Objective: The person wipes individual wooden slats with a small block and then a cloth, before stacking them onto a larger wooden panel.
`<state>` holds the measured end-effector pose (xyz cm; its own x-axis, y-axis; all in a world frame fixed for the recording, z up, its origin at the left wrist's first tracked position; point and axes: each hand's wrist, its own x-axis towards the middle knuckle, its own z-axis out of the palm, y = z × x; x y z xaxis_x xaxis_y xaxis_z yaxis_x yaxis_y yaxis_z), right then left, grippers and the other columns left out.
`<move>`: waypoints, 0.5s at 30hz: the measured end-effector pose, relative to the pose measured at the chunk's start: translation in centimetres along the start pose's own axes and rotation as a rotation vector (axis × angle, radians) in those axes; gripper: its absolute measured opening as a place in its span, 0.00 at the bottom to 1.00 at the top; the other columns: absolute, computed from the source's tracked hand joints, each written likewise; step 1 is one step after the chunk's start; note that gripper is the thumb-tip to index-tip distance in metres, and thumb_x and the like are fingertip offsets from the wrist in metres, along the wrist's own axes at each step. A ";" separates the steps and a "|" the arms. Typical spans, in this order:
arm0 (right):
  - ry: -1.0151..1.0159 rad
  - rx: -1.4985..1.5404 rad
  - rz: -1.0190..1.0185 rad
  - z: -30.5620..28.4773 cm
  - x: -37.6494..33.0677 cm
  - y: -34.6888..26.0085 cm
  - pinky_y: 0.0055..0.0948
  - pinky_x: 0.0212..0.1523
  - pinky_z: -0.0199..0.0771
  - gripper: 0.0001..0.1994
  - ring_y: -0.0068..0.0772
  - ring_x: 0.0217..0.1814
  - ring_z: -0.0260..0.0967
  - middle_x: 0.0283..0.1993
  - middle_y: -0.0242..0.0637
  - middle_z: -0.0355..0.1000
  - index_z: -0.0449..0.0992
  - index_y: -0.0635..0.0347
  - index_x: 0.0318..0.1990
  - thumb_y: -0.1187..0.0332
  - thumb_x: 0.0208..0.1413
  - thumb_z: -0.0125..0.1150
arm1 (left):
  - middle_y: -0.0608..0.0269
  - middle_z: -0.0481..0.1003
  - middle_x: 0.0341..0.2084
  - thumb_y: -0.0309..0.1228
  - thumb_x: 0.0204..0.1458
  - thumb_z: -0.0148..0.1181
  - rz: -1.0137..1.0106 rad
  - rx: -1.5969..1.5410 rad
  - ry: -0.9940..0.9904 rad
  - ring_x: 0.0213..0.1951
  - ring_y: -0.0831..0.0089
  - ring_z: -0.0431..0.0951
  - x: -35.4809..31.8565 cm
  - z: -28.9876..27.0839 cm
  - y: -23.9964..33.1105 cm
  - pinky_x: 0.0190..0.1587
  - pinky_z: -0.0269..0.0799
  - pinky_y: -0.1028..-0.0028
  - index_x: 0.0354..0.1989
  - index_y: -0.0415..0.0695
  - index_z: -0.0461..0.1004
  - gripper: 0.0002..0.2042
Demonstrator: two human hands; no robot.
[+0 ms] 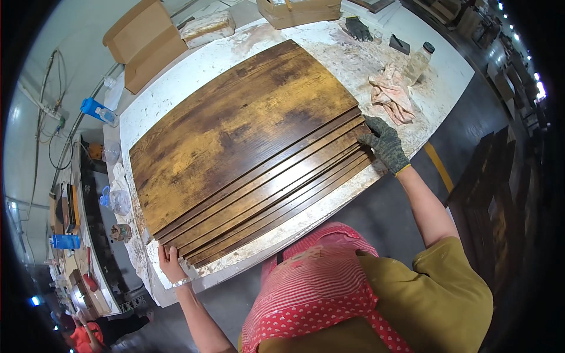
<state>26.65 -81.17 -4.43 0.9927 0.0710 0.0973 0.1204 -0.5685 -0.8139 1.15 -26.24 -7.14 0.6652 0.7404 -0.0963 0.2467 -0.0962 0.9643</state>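
A stack of brown wood-grain boards [247,141] lies on the white worktable [447,76], with the front edges fanned out in steps toward me. At the stack's near left corner, my bare left hand [170,266] holds the board ends, its fingers bent at the edge. My right hand [385,146], in a dark knitted glove, grips the right-hand ends of the boards with its fingers curled against them. The boards hide part of the fingertips of both hands. I cannot tell exactly how many boards each hand holds.
On the table's right lie a stained pink cloth [392,94], a clear jar with a dark lid [420,62] and a dark glove [358,28]. Cardboard boxes [150,47] stand along the far side. Blue-topped bottles [97,110] are at the left. A person in red [85,335] is at lower left.
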 end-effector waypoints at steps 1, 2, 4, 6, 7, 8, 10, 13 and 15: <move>0.051 -0.044 -0.046 0.1 0.1 -0.1 0.31 0.50 0.67 0.25 0.39 0.50 0.69 0.47 0.42 0.71 0.72 0.62 0.51 0.58 0.47 0.66 | 0.52 0.65 0.56 0.21 0.53 0.52 0.028 0.033 0.048 0.55 0.67 0.67 0.3 0.4 -0.1 0.57 0.59 0.73 0.61 0.33 0.58 0.25; 0.054 -0.045 -0.044 0.4 0.1 -0.1 0.31 0.50 0.67 0.25 0.39 0.50 0.69 0.47 0.42 0.71 0.72 0.62 0.51 0.58 0.47 0.66 | 0.52 0.65 0.56 0.22 0.53 0.53 0.056 0.066 0.097 0.55 0.67 0.67 0.5 0.6 -0.2 0.57 0.60 0.73 0.61 0.33 0.57 0.25; 0.072 0.019 0.009 0.8 0.3 0.1 0.30 0.50 0.67 0.24 0.39 0.50 0.69 0.47 0.43 0.71 0.72 0.62 0.51 0.58 0.47 0.65 | 0.50 0.63 0.57 0.23 0.53 0.55 0.052 0.065 0.078 0.55 0.66 0.66 0.4 0.5 -0.2 0.56 0.61 0.74 0.61 0.33 0.57 0.27; 0.059 0.015 0.032 0.6 0.4 0.4 0.30 0.52 0.66 0.26 0.37 0.51 0.69 0.49 0.42 0.71 0.71 0.61 0.52 0.58 0.47 0.66 | 0.50 0.61 0.59 0.23 0.51 0.55 0.084 0.166 0.044 0.56 0.66 0.65 0.1 0.1 -0.7 0.56 0.61 0.73 0.63 0.34 0.55 0.29; 0.022 0.045 0.034 0.5 0.2 0.3 0.29 0.53 0.66 0.27 0.35 0.53 0.68 0.50 0.41 0.71 0.70 0.61 0.53 0.58 0.46 0.67 | 0.50 0.61 0.59 0.23 0.51 0.55 0.084 0.165 0.042 0.56 0.66 0.65 -0.3 0.1 -0.6 0.56 0.61 0.73 0.63 0.34 0.55 0.29; -0.014 0.074 0.037 0.4 0.0 0.3 0.29 0.54 0.65 0.29 0.34 0.54 0.68 0.51 0.40 0.71 0.69 0.60 0.54 0.57 0.45 0.68 | 0.51 0.61 0.58 0.22 0.51 0.55 0.090 0.148 -0.009 0.55 0.67 0.65 -0.8 0.1 -0.3 0.56 0.61 0.74 0.63 0.34 0.53 0.29; -0.033 0.039 0.028 0.4 -0.2 0.6 0.29 0.55 0.65 0.33 0.33 0.56 0.66 0.54 0.41 0.69 0.67 0.59 0.57 0.56 0.43 0.69 | 0.53 0.62 0.57 0.22 0.50 0.54 0.099 0.117 -0.110 0.54 0.68 0.65 -1.6 0.2 0.1 0.55 0.61 0.74 0.64 0.36 0.51 0.31; -0.020 0.090 0.128 0.8 -0.4 0.1 0.28 0.56 0.64 0.33 0.33 0.56 0.66 0.55 0.42 0.68 0.68 0.60 0.56 0.57 0.42 0.70 | 0.55 0.65 0.55 0.21 0.51 0.53 0.049 0.078 -0.093 0.51 0.70 0.67 -1.2 0.4 0.2 0.53 0.62 0.75 0.62 0.35 0.56 0.27; 0.005 0.127 0.102 1.6 -0.5 0.4 0.29 0.56 0.64 0.33 0.34 0.55 0.66 0.54 0.41 0.69 0.68 0.60 0.56 0.56 0.42 0.70 | 0.57 0.66 0.53 0.20 0.51 0.52 0.023 0.060 -0.087 0.49 0.71 0.69 -1.0 0.2 -0.1 0.51 0.63 0.76 0.61 0.34 0.58 0.25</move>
<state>26.22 -80.07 -5.72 0.9998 0.0138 0.0129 0.0179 -0.4646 -0.8853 0.64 -27.12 -7.19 0.7292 0.6772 -0.0978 0.2709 -0.1544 0.9502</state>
